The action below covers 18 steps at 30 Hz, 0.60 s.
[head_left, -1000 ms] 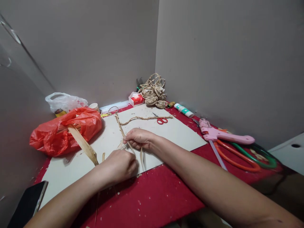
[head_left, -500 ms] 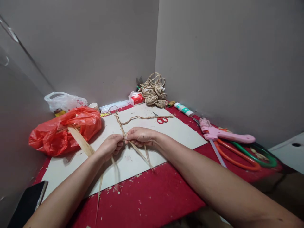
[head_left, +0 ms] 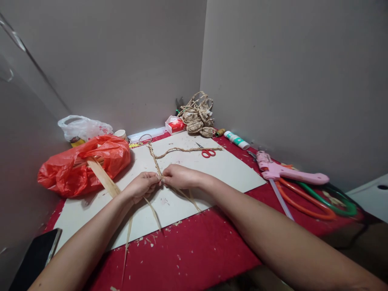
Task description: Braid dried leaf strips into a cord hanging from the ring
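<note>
My left hand (head_left: 144, 186) and my right hand (head_left: 178, 176) meet over the white board (head_left: 230, 173). Both are closed, pinching the lower end of a braided straw cord (head_left: 155, 161) between thumbs and fingers. From the pinch, loose straw strands (head_left: 153, 210) hang toward the board's front edge, some below each hand. At its upper end the cord reaches a thin ring (head_left: 145, 138). A second length of cord (head_left: 182, 149) branches to the right, across red-handled scissors (head_left: 208, 153). The exact crossing of strands is hidden by my fingertips.
To the left lies a red plastic bag (head_left: 63, 173) with a wide straw strip (head_left: 103, 176) sticking out. Coiled cord (head_left: 197, 119) is heaped at the back corner. On the right are a pink glue gun (head_left: 291, 173) and a white-green tube (head_left: 236, 140). A dark phone (head_left: 36, 258) lies front left.
My right hand has turned and lowered slightly, its fingers now more tucked over the cord. The loose strands have swung to the right. The view has shifted a little.
</note>
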Each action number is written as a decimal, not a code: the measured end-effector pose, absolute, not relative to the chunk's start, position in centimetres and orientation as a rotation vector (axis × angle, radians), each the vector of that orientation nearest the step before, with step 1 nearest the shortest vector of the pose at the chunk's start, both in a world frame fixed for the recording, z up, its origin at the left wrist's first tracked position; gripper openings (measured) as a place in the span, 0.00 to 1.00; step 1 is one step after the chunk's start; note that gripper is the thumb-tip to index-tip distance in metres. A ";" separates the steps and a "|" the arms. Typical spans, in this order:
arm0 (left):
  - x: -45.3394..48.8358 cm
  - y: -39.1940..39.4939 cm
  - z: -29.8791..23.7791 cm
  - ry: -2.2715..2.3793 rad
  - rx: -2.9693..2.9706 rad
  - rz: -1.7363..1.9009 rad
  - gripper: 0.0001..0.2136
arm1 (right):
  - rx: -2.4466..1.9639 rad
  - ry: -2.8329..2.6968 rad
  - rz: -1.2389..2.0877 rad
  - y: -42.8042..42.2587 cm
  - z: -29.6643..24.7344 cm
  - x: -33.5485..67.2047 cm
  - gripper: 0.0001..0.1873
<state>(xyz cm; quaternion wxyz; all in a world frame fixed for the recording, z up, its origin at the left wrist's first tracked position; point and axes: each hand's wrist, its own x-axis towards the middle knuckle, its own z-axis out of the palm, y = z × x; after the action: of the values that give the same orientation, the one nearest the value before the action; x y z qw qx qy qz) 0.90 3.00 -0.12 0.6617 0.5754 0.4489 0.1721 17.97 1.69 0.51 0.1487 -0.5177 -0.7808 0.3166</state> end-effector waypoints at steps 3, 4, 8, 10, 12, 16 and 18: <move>1.0 3.0 -0.3 1.030 1.316 0.421 0.08 | -1.555 -2.261 0.817 1.6 0.9 18.2 0.11; 1.1 2.9 -0.3 1.036 1.322 0.427 0.08 | -1.576 -2.260 0.790 1.5 1.1 18.4 0.11; 1.3 2.8 -0.4 1.037 1.322 0.471 0.08 | -1.577 -2.249 0.760 1.1 1.7 18.3 0.13; 1.4 2.7 -0.4 1.025 1.285 0.513 0.08 | -1.560 -2.265 0.767 0.6 1.9 17.8 0.15; 1.4 2.6 -0.5 1.012 1.233 0.544 0.09 | -1.586 -2.298 0.731 0.0 2.1 17.2 0.16; 1.5 2.5 -0.5 0.991 1.167 0.542 0.10 | -1.715 -2.354 0.639 -1.0 2.4 16.3 0.17; 1.6 2.4 -0.5 0.985 1.151 0.542 0.12 | -1.750 -2.370 0.619 -1.2 2.5 16.2 0.18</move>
<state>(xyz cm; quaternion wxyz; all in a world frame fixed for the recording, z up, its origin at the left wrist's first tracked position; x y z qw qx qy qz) 1.62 2.37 -0.52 0.6935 0.5153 0.4413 0.2426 16.22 -1.15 2.52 0.0654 -0.5801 -0.7856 0.2051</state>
